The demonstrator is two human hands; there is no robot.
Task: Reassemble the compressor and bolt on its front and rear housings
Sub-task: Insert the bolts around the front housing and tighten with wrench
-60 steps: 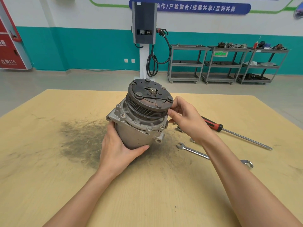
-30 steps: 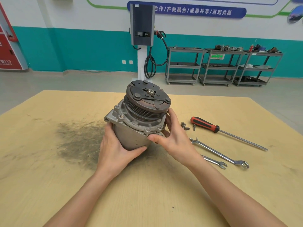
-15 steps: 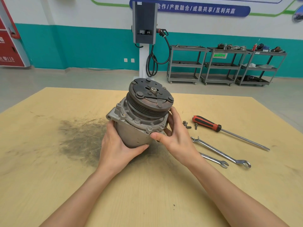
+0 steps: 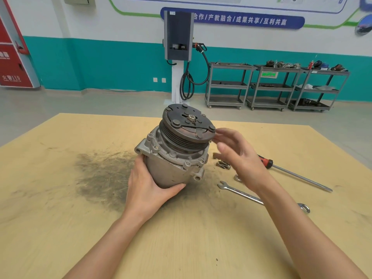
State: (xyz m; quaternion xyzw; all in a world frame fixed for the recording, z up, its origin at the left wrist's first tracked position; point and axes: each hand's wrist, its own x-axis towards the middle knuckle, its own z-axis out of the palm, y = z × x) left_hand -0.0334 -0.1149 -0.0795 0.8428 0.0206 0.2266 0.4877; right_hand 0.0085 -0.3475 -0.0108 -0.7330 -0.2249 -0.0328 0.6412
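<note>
Compressor [image 4: 173,156], frame centre, tilting on surface [image 4: 60,218]: left hand [image 4: 149,190] gripping its body; right hand [image 4: 237,152] hovering beside pulley, fingers spread.

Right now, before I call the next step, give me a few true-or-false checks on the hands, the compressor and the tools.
1. The left hand grips the compressor body. True.
2. The right hand holds the screwdriver. False: it is open beside the pulley; the screwdriver lies on the table.
3. The compressor lies flat on its pulley. False: it is tilted, pulley uppermost.
4. Loose bolts lie right of the compressor. True.
5. A wrench lies on the table. True.
</note>
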